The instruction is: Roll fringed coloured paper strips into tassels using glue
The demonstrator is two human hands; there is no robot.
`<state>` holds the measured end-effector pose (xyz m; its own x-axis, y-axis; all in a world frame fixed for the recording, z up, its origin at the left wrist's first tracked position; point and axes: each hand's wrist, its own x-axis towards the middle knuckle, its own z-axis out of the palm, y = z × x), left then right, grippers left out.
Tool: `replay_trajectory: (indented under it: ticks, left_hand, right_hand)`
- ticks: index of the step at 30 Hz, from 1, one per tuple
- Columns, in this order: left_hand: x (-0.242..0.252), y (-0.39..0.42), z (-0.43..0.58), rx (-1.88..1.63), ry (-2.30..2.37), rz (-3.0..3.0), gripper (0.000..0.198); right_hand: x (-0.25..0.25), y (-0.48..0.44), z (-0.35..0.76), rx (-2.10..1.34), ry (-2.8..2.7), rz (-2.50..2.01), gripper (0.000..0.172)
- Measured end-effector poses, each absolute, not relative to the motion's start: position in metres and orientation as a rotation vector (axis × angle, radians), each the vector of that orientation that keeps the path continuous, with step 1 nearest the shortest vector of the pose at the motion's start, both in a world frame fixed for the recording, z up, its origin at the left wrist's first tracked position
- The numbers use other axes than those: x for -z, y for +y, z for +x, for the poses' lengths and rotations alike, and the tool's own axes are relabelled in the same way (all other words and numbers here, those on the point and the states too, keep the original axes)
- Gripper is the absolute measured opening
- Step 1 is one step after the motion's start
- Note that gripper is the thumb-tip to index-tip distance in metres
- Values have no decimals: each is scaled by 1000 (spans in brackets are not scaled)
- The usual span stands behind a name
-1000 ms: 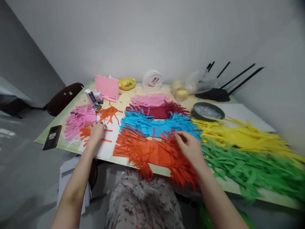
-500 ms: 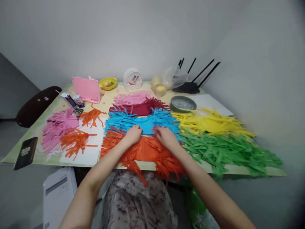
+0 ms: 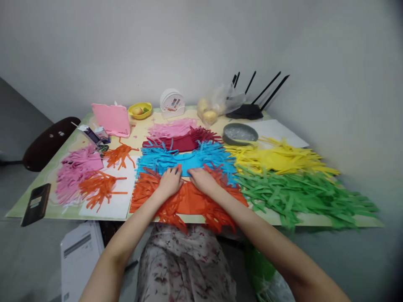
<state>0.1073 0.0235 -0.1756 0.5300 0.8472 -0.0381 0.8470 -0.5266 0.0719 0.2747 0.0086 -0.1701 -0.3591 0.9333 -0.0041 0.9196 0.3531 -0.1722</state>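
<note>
Orange fringe (image 3: 190,202) lies on the table (image 3: 52,180), just on the near side of the blue fringe (image 3: 190,160). Left hand (image 3: 171,181) and right hand (image 3: 202,180) at blue fringe's near edge, slightly apart, fingers bent; can't tell if either grips. Dark red fringe (image 3: 185,144) beyond blue, green fringe (image 3: 292,193) right of it.

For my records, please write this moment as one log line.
left hand: over orange fringe | right hand: same | blue fringe: beyond orange
</note>
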Motion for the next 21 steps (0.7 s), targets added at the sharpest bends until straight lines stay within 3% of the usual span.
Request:
replay_trajectory:
  ticks: [8, 18, 21]
  left_hand:
    - [163, 30, 117, 42, 1491, 2683, 39]
    - [150, 56, 128, 154, 1358, 2693, 35]
    - [150, 60, 129, 172, 1333, 2691, 34]
  right_hand:
    - [167, 14, 299, -125, -2621, -1752, 27]
    - [169, 51, 304, -261, -2652, -1769, 19]
    - [173, 59, 304, -308, -2667, -1781, 27]
